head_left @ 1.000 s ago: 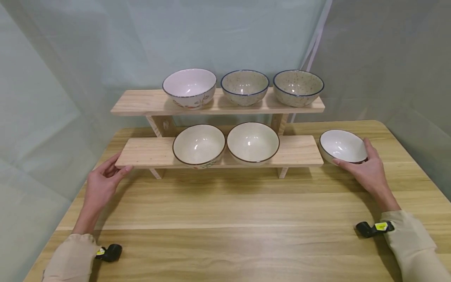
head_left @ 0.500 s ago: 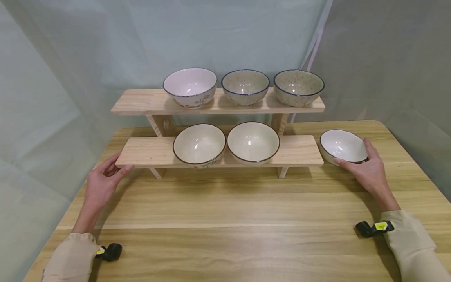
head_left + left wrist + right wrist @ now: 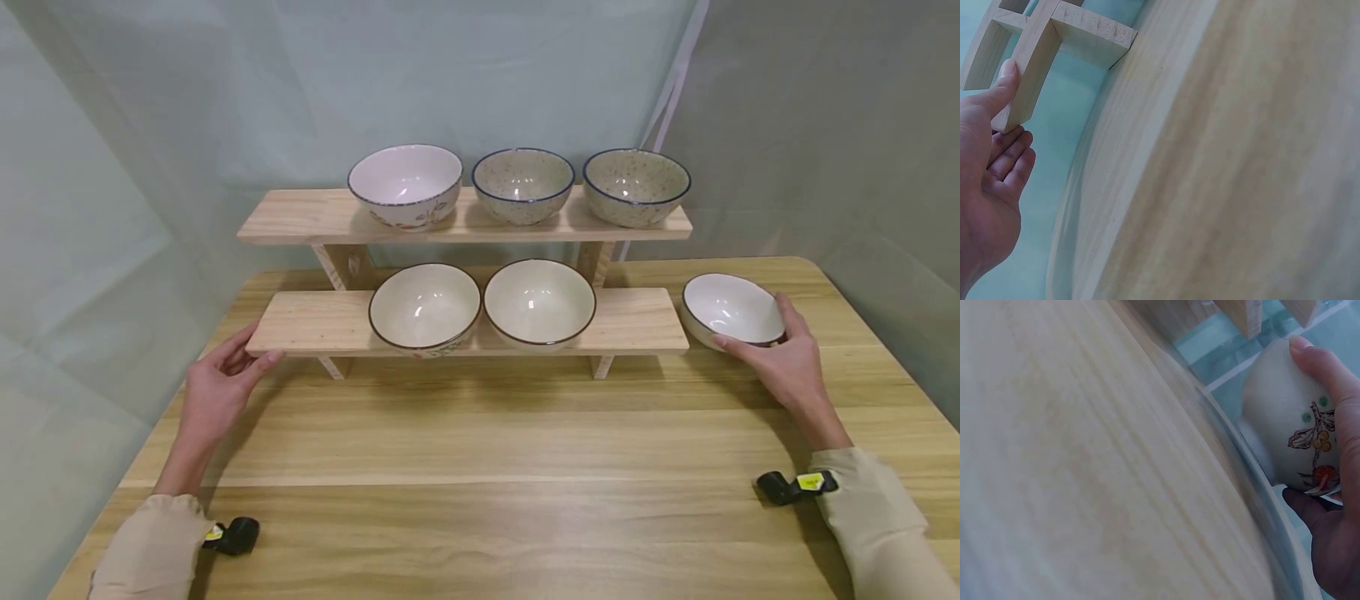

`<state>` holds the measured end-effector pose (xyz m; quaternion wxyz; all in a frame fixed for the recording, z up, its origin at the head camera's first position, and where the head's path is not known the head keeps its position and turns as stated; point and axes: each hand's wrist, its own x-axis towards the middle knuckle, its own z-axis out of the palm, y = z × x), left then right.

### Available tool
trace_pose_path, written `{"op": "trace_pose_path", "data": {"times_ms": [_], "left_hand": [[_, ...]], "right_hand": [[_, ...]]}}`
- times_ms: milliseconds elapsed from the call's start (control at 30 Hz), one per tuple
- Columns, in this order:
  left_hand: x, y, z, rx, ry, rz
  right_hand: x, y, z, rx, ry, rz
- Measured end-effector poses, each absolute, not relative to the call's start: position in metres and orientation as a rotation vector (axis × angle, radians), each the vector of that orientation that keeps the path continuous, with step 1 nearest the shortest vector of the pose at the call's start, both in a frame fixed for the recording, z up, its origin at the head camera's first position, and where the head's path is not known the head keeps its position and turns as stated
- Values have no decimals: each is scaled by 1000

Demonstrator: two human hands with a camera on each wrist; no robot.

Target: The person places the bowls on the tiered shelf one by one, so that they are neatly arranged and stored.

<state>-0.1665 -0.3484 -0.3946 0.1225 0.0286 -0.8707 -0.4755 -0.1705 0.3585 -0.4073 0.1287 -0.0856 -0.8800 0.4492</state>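
My right hand (image 3: 791, 367) grips a small white bowl (image 3: 731, 308) with a dark rim, at the right end of the lower shelf. Thumb and fingers hold its side; in the right wrist view the bowl (image 3: 1279, 406) shows painted leaves and fruit outside. I cannot tell whether its foot touches the table. At the far left, my left hand (image 3: 216, 396) holds the end of the lower wooden shelf (image 3: 311, 323). The left wrist view has the thumb of that hand (image 3: 994, 206) on the board's edge and the fingers around its end.
Two cream bowls, a left one (image 3: 424, 307) and a right one (image 3: 539, 302), sit on the lower shelf. On the upper shelf (image 3: 292, 215) stand a white floral bowl (image 3: 405, 179) and two speckled blue-rimmed bowls (image 3: 522, 183). Pale cloth (image 3: 487, 75) hangs behind the wooden table (image 3: 480, 467).
The white bowl in my right hand has risen very slightly at its far rim and shifted a touch to the right. My left hand stays on the shelf end.
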Motion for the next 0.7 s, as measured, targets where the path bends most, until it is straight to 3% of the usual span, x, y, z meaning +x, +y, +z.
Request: {"op": "trace_pose_path", "data": {"times_ms": [700], "left_hand": [[-166,-349,-394,94,-2542,-1389]], "right_hand": [[-162,353,-396,-227,-2458,1339]]}}
